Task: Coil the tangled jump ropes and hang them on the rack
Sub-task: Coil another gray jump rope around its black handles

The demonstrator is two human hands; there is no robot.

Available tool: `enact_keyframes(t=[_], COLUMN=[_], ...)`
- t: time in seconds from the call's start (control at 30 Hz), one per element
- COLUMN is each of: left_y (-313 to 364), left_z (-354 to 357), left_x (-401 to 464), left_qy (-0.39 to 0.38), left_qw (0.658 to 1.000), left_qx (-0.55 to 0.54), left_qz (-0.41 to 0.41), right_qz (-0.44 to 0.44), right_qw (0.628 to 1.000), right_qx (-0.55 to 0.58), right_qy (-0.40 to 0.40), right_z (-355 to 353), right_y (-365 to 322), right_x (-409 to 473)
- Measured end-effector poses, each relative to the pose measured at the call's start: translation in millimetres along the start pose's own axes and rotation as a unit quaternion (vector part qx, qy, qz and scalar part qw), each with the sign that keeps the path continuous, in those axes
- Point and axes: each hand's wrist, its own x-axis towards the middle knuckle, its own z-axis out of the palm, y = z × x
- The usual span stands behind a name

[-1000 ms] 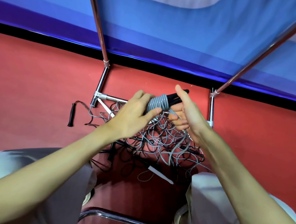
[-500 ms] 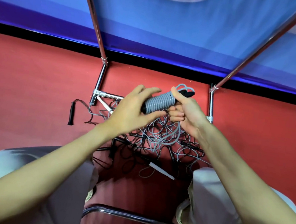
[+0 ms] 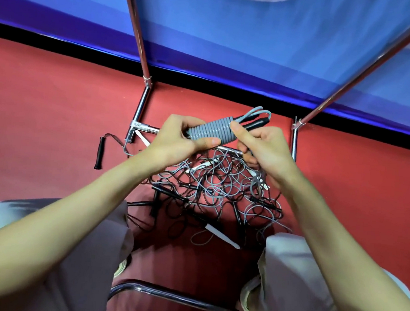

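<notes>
A grey jump rope [image 3: 212,130] is wound in tight coils around its black handles, whose tips and a small grey loop stick out at the upper right. My left hand [image 3: 178,140] grips the coiled bundle at its left end, thumb along the underside. My right hand [image 3: 262,148] pinches the bundle's right end with the thumb on the coils; a grey strand runs down from this hand into the pile. Below lies a tangle of grey and black ropes [image 3: 218,189] on the red floor. The chrome rack [image 3: 142,104] stands behind, its uprights rising left and right.
A loose black handle [image 3: 99,152] lies on the floor at the left. A white handle [image 3: 221,236] lies in front of the tangle. My knees flank the pile, and a chrome chair rail [image 3: 173,295] curves below. A blue wall with a black skirting stands behind the rack.
The coil on the handles has grown longer as more grey rope was wound on. Both hands have shifted along the bundle, and a small loop now shows at its right end.
</notes>
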Motion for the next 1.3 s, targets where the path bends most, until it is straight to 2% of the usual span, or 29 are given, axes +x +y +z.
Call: enact_keyframes(t=[0.1,0.2,0.27,0.33,0.47,0.63,0.77,0.97,1.03,1.07,1.13,1.23,1.27,1.3], left_y=[-7.8,-17.3,-24.0,-29.2,-32.2,-36.9,-35.9,-36.4,-37.1,-35.5,-27.3,-8.4,-2.8,0.8], left_z=[7.7,10.1,8.4,5.7,6.1,9.2,8.8,6.8,7.4,7.9,7.5,4.5,2.6,-0.2], left_x=[0.0,-0.7,0.1,1.8,2.8,1.1,-1.1,-4.3,-4.1,-4.0,-2.8,-1.0,-0.3,0.7], left_qy=[0.082,0.159,0.166,0.156,0.149,0.178,0.216,0.225,0.216,0.203,0.155,0.058,0.010,-0.049], left_qw=[0.986,0.945,0.910,0.886,0.855,0.795,0.783,0.767,0.778,0.797,0.868,0.976,0.996,0.998], left_qx=[0.134,0.244,0.303,0.348,0.380,0.421,0.400,0.398,0.402,0.392,0.316,0.126,0.048,-0.034], left_qz=[0.049,0.148,0.228,0.262,0.321,0.399,0.424,0.449,0.431,0.413,0.351,0.165,0.081,-0.010], right_qz=[0.034,0.062,0.087,0.125,0.169,0.157,0.125,0.147,0.151,0.148,0.121,0.063,0.048,0.034], right_qw=[0.999,0.995,0.990,0.978,0.954,0.962,0.954,0.948,0.946,0.944,0.948,0.963,0.963,0.962], right_qx=[0.029,0.076,0.111,0.168,0.241,0.223,0.270,0.281,0.287,0.295,0.295,0.261,0.264,0.271], right_qy=[0.026,0.031,0.014,-0.009,-0.047,0.003,0.036,0.004,0.003,0.005,0.019,0.020,0.010,-0.004], right_z=[2.2,8.6,12.0,12.8,7.2,4.3,13.7,16.4,14.9,13.9,11.6,8.3,8.0,7.7], right_y=[2.0,4.5,6.0,6.6,2.6,5.5,7.9,4.4,7.7,8.9,11.1,10.0,8.8,7.8], right_x=[0.7,0.5,-1.2,-2.4,-4.5,-2.5,-5.2,-6.3,-4.7,-3.7,-1.1,1.8,1.9,1.7])
